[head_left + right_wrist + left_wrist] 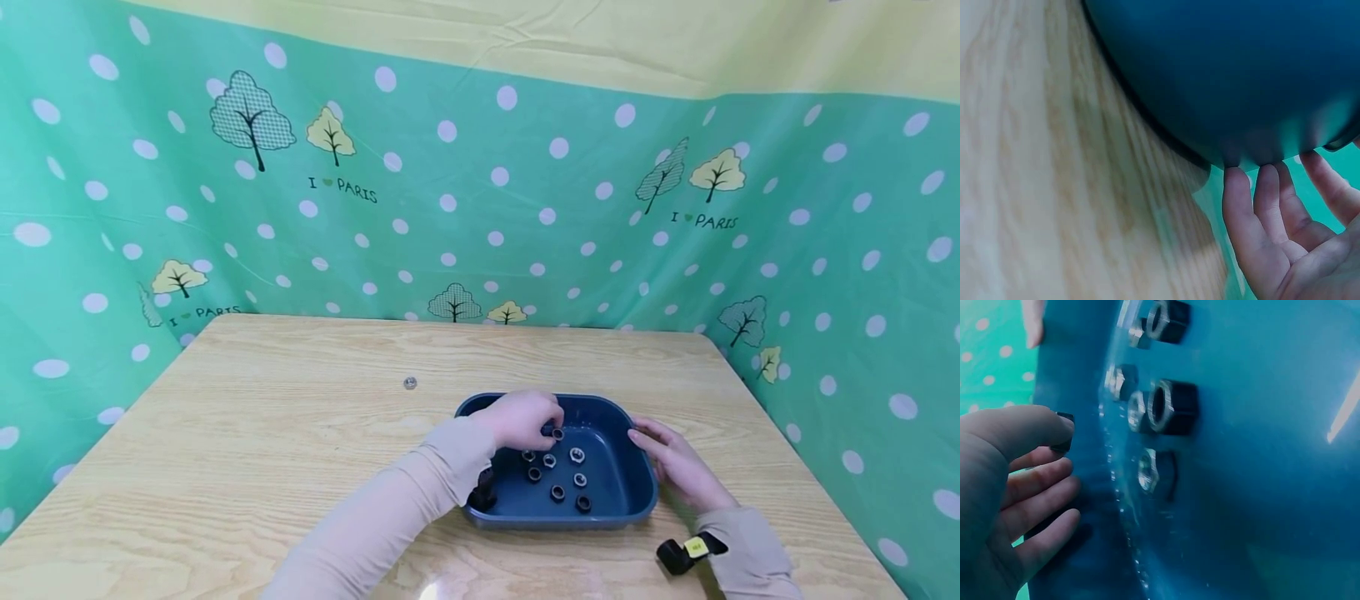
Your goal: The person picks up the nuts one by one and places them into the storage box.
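A dark blue plastic basin stands on the table with several hex nuts spread over its floor, some black, some with silvery faces. Over the basin's far half, my left hand reaches in from the left and pinches a dark nut between thumb and forefinger. Its other fingers are spread and loosely bent in the left wrist view. At the right end of the basin, my right hand grips the rim, thumb on top and fingertips against the outer wall.
One silvery nut lies on the wooden table, behind and left of the basin. A black wrist camera sticks out from the right sleeve. Behind the table hangs a green dotted curtain.
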The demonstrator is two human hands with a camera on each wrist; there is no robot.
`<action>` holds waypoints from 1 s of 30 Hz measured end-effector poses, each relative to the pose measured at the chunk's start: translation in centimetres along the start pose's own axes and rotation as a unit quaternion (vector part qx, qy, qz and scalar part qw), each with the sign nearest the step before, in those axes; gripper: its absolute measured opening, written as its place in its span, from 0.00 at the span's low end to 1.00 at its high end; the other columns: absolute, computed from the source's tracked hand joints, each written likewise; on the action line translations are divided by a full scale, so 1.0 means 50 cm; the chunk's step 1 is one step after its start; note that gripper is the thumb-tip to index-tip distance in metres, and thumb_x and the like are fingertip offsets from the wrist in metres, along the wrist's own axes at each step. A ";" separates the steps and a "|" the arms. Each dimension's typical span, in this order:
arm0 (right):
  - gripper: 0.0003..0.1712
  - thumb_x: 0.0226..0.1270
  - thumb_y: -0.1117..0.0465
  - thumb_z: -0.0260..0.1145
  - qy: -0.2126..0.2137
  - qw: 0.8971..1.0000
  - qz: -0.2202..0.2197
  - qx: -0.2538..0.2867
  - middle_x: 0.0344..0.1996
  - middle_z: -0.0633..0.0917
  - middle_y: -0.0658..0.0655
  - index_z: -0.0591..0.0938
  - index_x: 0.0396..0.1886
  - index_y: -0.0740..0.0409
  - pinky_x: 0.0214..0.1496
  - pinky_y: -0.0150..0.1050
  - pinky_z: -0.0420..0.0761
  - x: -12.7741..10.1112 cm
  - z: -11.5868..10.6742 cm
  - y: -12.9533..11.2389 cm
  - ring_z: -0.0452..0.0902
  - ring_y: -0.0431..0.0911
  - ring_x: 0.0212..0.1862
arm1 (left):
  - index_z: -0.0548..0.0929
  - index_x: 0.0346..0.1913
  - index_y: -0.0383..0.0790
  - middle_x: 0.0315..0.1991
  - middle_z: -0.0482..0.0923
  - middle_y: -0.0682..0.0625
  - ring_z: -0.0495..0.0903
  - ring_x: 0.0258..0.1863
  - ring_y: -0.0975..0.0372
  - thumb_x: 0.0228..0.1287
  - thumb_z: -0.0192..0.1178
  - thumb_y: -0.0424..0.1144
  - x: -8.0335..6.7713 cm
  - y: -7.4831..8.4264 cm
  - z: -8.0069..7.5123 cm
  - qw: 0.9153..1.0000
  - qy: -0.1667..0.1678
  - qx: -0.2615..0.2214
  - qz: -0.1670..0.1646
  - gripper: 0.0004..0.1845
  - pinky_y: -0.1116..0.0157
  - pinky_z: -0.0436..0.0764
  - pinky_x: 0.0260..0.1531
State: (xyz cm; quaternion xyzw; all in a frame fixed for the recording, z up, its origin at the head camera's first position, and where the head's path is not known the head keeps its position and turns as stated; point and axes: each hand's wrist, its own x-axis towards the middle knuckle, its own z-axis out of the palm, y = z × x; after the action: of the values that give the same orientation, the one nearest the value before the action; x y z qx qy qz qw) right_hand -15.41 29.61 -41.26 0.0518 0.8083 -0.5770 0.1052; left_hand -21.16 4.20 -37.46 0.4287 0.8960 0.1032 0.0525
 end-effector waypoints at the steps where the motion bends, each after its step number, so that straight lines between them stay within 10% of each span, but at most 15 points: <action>1: 0.32 0.72 0.53 0.54 0.000 1.000 0.000 0.000 0.50 0.75 0.52 0.61 0.68 0.67 0.22 0.30 0.63 0.000 0.000 0.000 0.57 0.38 0.15 | 0.83 0.40 0.47 0.37 0.77 0.58 0.71 0.31 0.70 0.60 0.63 0.41 0.000 0.001 0.001 1.000 -0.003 0.013 0.001 0.07 0.76 0.72 0.31; 30: 0.32 0.72 0.53 0.54 0.005 1.000 0.004 -0.001 0.51 0.74 0.54 0.61 0.67 0.68 0.23 0.30 0.63 -0.001 0.002 0.000 0.58 0.38 0.18 | 0.86 0.37 0.50 0.31 0.75 0.57 0.72 0.25 0.69 0.59 0.64 0.41 0.008 0.012 0.032 0.982 -0.006 0.187 0.013 0.04 0.75 0.73 0.24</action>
State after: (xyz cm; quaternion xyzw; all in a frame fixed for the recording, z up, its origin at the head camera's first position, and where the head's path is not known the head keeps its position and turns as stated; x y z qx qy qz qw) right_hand -15.35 29.50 -41.30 0.0575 0.8094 -0.5752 0.1036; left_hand -20.67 5.10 -38.91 0.4430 0.8936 -0.0679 -0.0241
